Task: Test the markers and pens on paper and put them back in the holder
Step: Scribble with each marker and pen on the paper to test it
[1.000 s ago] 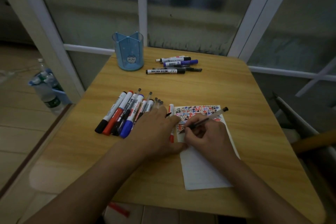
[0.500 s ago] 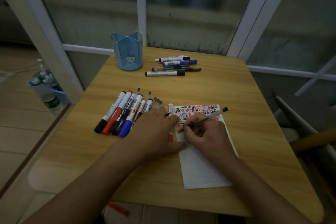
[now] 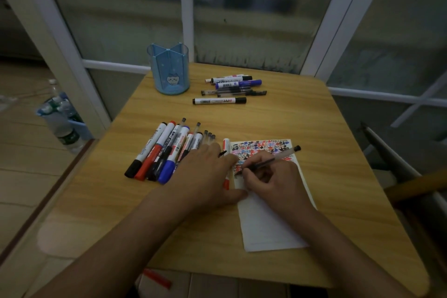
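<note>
My right hand (image 3: 269,181) grips a thin clear pen (image 3: 271,158), its tip touching the paper (image 3: 268,222) at the left edge below the scribbles. The paper's top part is filled with red, blue and black marks. My left hand (image 3: 205,176) lies flat with straight fingers, pressing the paper's left edge and covering part of a red marker (image 3: 226,147). A fan of several markers and pens (image 3: 164,150) lies left of my left hand. A second group of markers and pens (image 3: 229,89) lies at the back. The blue pen holder (image 3: 169,72) stands empty at the back left.
The wooden table (image 3: 326,133) stands against a glass wall with white frames. Water bottles (image 3: 63,116) stand on the floor to the left. A chair part (image 3: 411,184) juts in at the right. Something red (image 3: 157,278) lies on the floor under the near edge.
The pen tip has shifted slightly left and down on the paper as my right hand writes. My left hand has stayed in place.
</note>
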`<state>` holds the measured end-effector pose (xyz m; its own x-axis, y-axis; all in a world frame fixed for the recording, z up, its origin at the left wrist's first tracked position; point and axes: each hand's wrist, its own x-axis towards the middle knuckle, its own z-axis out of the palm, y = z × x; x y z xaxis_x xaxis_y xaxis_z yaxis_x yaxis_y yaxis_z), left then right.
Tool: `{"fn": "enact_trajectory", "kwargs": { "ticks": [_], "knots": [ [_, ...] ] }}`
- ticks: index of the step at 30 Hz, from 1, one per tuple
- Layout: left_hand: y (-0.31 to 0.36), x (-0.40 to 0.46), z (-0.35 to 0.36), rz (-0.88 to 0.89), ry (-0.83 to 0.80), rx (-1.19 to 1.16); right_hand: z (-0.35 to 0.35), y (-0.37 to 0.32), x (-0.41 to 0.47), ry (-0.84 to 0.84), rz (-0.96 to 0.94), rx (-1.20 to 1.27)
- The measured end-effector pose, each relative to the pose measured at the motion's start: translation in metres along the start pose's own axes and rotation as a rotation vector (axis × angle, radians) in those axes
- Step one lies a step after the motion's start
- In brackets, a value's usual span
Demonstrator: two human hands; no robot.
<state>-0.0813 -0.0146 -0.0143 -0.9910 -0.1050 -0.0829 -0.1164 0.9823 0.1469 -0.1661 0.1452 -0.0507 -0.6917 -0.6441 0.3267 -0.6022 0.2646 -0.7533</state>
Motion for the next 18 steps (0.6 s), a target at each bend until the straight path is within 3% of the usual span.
{"fn": "enact_trajectory", "kwargs": {
  "ticks": [18],
  "knots": [
    [0.0013, -0.0011, -0.0012, 0.002, -0.027, 0.004, 0.0006, 0.0027, 0.0008, 0.001, 0.037, 0.031]
  ]
}}
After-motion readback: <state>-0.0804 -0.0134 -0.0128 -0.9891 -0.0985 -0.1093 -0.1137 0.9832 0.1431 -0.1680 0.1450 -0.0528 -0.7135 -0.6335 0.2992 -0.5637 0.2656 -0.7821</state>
